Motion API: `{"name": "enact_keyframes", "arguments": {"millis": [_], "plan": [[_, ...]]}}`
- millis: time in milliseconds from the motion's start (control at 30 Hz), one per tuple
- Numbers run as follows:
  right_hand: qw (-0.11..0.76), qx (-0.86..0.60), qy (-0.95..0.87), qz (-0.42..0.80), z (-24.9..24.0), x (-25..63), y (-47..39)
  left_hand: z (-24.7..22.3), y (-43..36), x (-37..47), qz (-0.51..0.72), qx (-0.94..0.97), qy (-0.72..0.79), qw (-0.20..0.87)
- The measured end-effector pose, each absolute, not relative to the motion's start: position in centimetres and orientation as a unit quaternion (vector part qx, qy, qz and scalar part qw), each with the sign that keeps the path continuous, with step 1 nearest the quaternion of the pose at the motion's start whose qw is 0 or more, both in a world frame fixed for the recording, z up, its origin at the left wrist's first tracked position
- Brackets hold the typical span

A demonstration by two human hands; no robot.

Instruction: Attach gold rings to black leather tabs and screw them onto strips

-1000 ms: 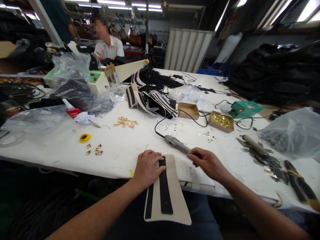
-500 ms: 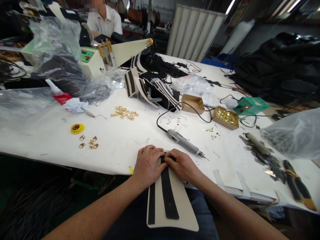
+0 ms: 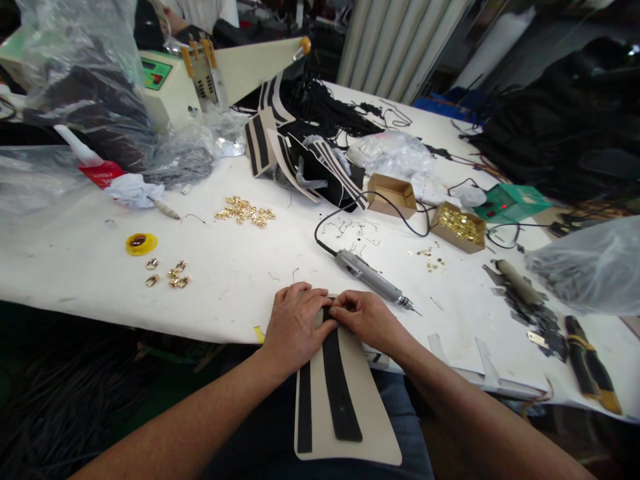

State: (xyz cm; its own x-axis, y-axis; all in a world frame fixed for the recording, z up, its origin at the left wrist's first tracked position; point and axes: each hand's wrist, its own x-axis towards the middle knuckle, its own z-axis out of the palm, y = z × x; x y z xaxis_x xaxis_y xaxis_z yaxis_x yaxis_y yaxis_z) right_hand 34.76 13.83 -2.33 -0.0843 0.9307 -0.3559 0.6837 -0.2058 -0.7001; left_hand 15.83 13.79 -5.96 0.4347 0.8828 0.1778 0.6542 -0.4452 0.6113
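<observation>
A beige panel [image 3: 374, 427] with rounded corners rests partly over my lap, its far end at the table's front edge. Along its left side runs one black strip [image 3: 305, 413]; a wider black strip [image 3: 341, 390] lies down its middle. My left hand [image 3: 296, 325] grips the panel's far left part, thumb across the middle strip. Bent close beside it, my right hand [image 3: 367, 321] pinches the far end of that strip. Its fingertips partly hide the strip's end. Just beyond lies a grey electric screwdriver [image 3: 373, 277] on a black cable.
Gold clasps [image 3: 245, 211] and a yellow tape roll [image 3: 141, 243] lie to the left. Further back are striped panels [image 3: 260, 143], an open cardboard box [image 3: 391, 195] and a box of gold pieces [image 3: 459, 223]. Yellow-black pliers [image 3: 590, 367] lie at right, near a green power box [image 3: 513, 203].
The view has tilted down slightly, shifting the table items. My hands stay at the panel's far end, with my right fingers moved only slightly.
</observation>
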Motion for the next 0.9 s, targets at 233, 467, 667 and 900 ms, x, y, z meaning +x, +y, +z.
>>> {"name": "enact_keyframes", "arguments": {"millis": [233, 467, 667, 900], "plan": [[0.117, -0.646, -0.591, 0.469, -2.0, 35.1, 14.6, -6.3, 13.8, 15.7, 0.240, 0.815, 0.472, 0.236], [0.141, -0.630, -0.528, 0.551, -2.5, 35.2, 15.5, -5.9, 13.7, 15.7, 0.234, 0.816, 0.474, 0.233], [0.135, -0.625, -0.518, 0.568, -2.2, 35.3, 16.0, -5.8, 13.8, 15.7, 0.232, 0.815, 0.478, 0.232], [0.150, -0.628, -0.524, 0.556, -2.3, 35.1, 15.2, -5.8, 14.0, 15.4, 0.225, 0.818, 0.474, 0.235]]}}
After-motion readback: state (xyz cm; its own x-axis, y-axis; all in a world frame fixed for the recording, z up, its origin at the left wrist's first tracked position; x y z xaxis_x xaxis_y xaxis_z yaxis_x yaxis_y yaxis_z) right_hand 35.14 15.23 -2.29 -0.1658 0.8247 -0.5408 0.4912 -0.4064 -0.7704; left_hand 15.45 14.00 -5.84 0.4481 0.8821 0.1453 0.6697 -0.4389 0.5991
